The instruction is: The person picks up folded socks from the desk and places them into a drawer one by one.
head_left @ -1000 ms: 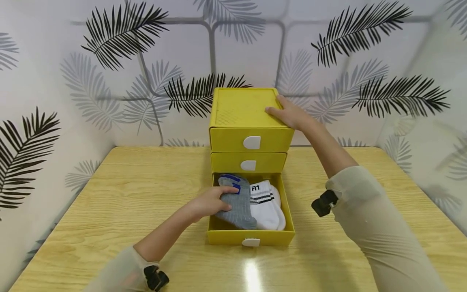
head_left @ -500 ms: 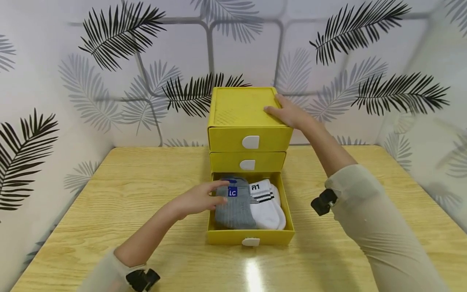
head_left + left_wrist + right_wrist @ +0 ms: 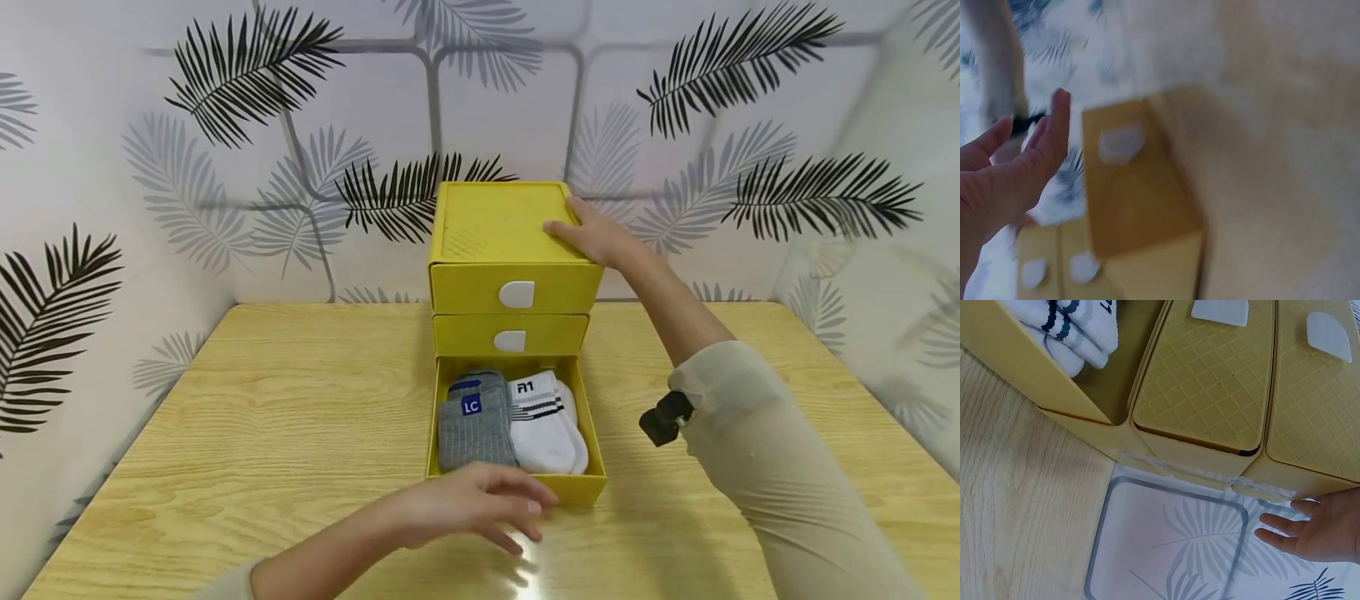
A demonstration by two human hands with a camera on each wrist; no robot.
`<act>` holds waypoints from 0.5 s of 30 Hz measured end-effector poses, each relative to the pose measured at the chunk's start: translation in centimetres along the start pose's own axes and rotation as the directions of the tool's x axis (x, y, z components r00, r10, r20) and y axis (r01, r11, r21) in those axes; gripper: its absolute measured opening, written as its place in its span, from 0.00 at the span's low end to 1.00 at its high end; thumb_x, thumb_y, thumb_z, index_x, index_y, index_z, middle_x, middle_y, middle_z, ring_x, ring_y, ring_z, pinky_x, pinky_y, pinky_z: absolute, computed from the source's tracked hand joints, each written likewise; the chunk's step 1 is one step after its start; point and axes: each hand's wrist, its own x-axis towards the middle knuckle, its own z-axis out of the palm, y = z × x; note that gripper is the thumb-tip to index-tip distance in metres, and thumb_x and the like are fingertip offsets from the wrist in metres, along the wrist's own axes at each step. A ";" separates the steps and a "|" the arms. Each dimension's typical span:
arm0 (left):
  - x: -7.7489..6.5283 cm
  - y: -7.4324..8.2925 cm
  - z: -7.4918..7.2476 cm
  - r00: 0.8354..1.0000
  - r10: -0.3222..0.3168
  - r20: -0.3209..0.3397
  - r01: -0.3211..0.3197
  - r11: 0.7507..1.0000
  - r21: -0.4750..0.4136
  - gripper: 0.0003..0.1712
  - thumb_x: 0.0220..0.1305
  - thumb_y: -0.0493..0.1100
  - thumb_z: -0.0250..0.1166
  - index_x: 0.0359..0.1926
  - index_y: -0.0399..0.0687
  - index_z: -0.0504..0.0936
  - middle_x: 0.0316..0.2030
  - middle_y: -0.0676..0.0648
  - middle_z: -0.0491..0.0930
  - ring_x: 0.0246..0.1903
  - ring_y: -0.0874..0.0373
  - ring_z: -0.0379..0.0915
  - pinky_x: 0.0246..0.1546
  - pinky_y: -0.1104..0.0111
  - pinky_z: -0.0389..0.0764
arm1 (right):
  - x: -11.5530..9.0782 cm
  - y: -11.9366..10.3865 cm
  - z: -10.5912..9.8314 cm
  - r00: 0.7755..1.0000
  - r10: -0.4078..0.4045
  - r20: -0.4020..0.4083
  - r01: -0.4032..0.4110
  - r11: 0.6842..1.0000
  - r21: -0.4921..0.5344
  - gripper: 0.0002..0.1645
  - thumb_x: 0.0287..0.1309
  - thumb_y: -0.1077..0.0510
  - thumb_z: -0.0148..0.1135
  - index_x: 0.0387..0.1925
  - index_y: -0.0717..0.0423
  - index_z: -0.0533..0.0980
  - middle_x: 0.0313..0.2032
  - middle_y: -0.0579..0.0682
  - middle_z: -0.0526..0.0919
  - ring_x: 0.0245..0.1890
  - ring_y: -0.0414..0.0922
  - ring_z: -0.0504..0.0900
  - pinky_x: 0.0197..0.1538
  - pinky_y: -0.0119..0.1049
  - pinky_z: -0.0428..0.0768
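A yellow stack of drawers (image 3: 480,285) stands on the table with its bottom drawer (image 3: 578,490) pulled out. Inside lie folded grey socks (image 3: 476,437) with a blue LC label at left and white socks (image 3: 545,435) with black stripes at right. My left hand (image 3: 467,502) hovers at that drawer's front, holding nothing, its fingers spread and slightly bent; it hides the white front tab in the head view. In the left wrist view the tab (image 3: 1121,144) shows beyond the fingers. My right hand (image 3: 592,237) rests on the top right edge of the stack, fingers extended along its side.
Two shut drawers with white tabs (image 3: 511,341) sit above the pulled-out one. Wood-grain table (image 3: 300,400) spreads to both sides and in front. Behind rises a pale wall covering (image 3: 510,108) with leaf prints. A black wrist camera (image 3: 666,418) sits on the right sleeve.
My left hand has let go of the grey socks, drawn back left, then moved down and right to the drawer's front. The grey socks now lie lower in the drawer. My right hand stays put.
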 end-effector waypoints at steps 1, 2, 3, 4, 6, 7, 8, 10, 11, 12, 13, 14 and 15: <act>0.2 -0.5 0.6 0.998 -0.044 0.037 0.047 0.996 -0.073 0.18 0.68 0.36 0.51 0.54 0.28 0.71 0.46 0.40 0.76 0.43 0.47 0.75 0.41 0.60 0.78 | 0.0 0.0 0.0 1.000 -0.002 -0.001 0.002 1.000 -0.001 0.45 0.67 0.43 0.39 0.69 0.66 0.35 0.69 0.64 0.39 0.68 0.55 0.40 0.66 0.45 0.41; 0.4 -1.0 1.1 0.994 -0.088 0.062 0.096 0.987 -0.132 0.18 0.69 0.37 0.50 0.54 0.27 0.71 0.46 0.40 0.76 0.43 0.46 0.75 0.41 0.60 0.77 | 0.0 0.1 0.0 1.000 -0.003 0.000 0.003 1.000 -0.002 0.45 0.67 0.43 0.39 0.69 0.66 0.35 0.69 0.63 0.39 0.68 0.55 0.39 0.66 0.45 0.40; 0.7 -1.5 1.5 0.990 -0.119 0.082 0.132 0.976 -0.172 0.19 0.70 0.38 0.49 0.54 0.27 0.70 0.46 0.41 0.76 0.44 0.46 0.75 0.42 0.59 0.77 | 0.0 0.1 0.0 1.000 -0.003 -0.001 0.003 1.000 -0.004 0.45 0.67 0.43 0.39 0.69 0.66 0.35 0.69 0.63 0.39 0.68 0.55 0.39 0.66 0.45 0.40; 1.0 -1.9 1.9 0.985 -0.149 0.085 0.164 0.964 -0.208 0.19 0.70 0.39 0.48 0.54 0.27 0.70 0.46 0.40 0.76 0.45 0.45 0.75 0.42 0.58 0.77 | -0.1 0.1 0.0 1.000 -0.005 -0.001 0.005 1.000 -0.005 0.45 0.67 0.43 0.39 0.69 0.66 0.35 0.69 0.63 0.38 0.68 0.55 0.39 0.66 0.45 0.40; 1.6 -2.5 2.5 0.978 -0.200 0.064 0.210 0.932 -0.295 0.21 0.70 0.41 0.49 0.55 0.27 0.69 0.47 0.39 0.76 0.46 0.44 0.74 0.44 0.57 0.75 | -0.1 0.1 0.0 1.000 -0.007 -0.002 0.007 1.000 -0.007 0.45 0.67 0.43 0.39 0.69 0.66 0.35 0.69 0.63 0.38 0.68 0.55 0.38 0.66 0.45 0.39; 1.8 -2.7 2.7 0.974 -0.220 0.050 0.224 0.912 -0.344 0.22 0.71 0.42 0.48 0.55 0.26 0.69 0.47 0.38 0.76 0.47 0.42 0.73 0.45 0.56 0.74 | -0.1 0.1 0.0 1.000 -0.006 -0.002 0.006 1.000 -0.008 0.45 0.67 0.43 0.39 0.69 0.66 0.35 0.69 0.63 0.38 0.68 0.55 0.38 0.66 0.45 0.39; 2.0 -2.9 2.9 0.971 -0.236 0.034 0.230 0.887 -0.401 0.23 0.71 0.43 0.48 0.55 0.26 0.68 0.48 0.36 0.75 0.48 0.41 0.72 0.47 0.55 0.73 | -0.1 0.1 0.0 1.000 -0.006 -0.001 0.006 1.000 -0.008 0.45 0.67 0.42 0.39 0.69 0.66 0.34 0.69 0.63 0.38 0.68 0.55 0.38 0.66 0.45 0.39; 2.2 -3.3 3.0 0.963 -0.268 -0.009 0.226 0.827 -0.515 0.25 0.70 0.45 0.48 0.56 0.24 0.64 0.48 0.34 0.74 0.50 0.37 0.70 0.50 0.53 0.70 | -0.1 0.1 0.0 1.000 -0.005 -0.001 0.005 1.000 -0.004 0.45 0.67 0.42 0.39 0.69 0.66 0.34 0.69 0.63 0.38 0.68 0.55 0.38 0.66 0.45 0.39; 2.2 -3.4 3.1 0.958 -0.284 -0.031 0.218 0.797 -0.564 0.26 0.69 0.46 0.48 0.55 0.24 0.63 0.49 0.32 0.73 0.51 0.36 0.68 0.51 0.52 0.69 | -0.1 0.0 0.0 1.000 -0.005 0.000 0.005 1.000 -0.004 0.45 0.67 0.42 0.39 0.69 0.66 0.34 0.69 0.63 0.38 0.68 0.55 0.38 0.66 0.45 0.39; 2.3 -3.6 3.0 0.955 -0.292 -0.052 0.203 0.771 -0.603 0.28 0.69 0.47 0.49 0.55 0.23 0.61 0.49 0.31 0.72 0.52 0.35 0.67 0.52 0.52 0.68 | -0.1 0.0 0.0 1.000 -0.004 0.002 0.004 1.000 -0.004 0.45 0.67 0.42 0.39 0.69 0.65 0.34 0.69 0.63 0.38 0.68 0.55 0.38 0.66 0.45 0.39; 2.3 -3.7 2.9 0.950 -0.306 -0.069 0.192 0.743 -0.641 0.30 0.68 0.47 0.49 0.55 0.22 0.58 0.49 0.30 0.71 0.52 0.35 0.66 0.53 0.52 0.67 | -0.1 0.0 0.0 1.000 -0.003 0.003 0.003 1.000 -0.003 0.45 0.67 0.42 0.39 0.69 0.65 0.34 0.69 0.63 0.37 0.68 0.55 0.38 0.66 0.45 0.39; 2.3 -3.8 2.8 0.943 -0.321 -0.084 0.184 0.716 -0.673 0.31 0.68 0.48 0.50 0.55 0.21 0.56 0.49 0.29 0.70 0.53 0.35 0.66 0.53 0.52 0.67 | -0.1 0.0 0.0 1.000 -0.003 0.005 0.003 1.000 -0.002 0.45 0.67 0.42 0.38 0.69 0.65 0.34 0.69 0.63 0.37 0.68 0.55 0.38 0.66 0.45 0.39; 2.4 -4.0 2.7 0.937 -0.334 -0.099 0.173 0.695 -0.698 0.31 0.67 0.47 0.50 0.55 0.21 0.55 0.49 0.28 0.70 0.53 0.35 0.65 0.54 0.53 0.67 | -0.1 0.0 0.0 1.000 -0.003 0.007 0.003 1.000 -0.002 0.45 0.67 0.42 0.38 0.69 0.65 0.34 0.69 0.62 0.37 0.68 0.55 0.37 0.66 0.45 0.39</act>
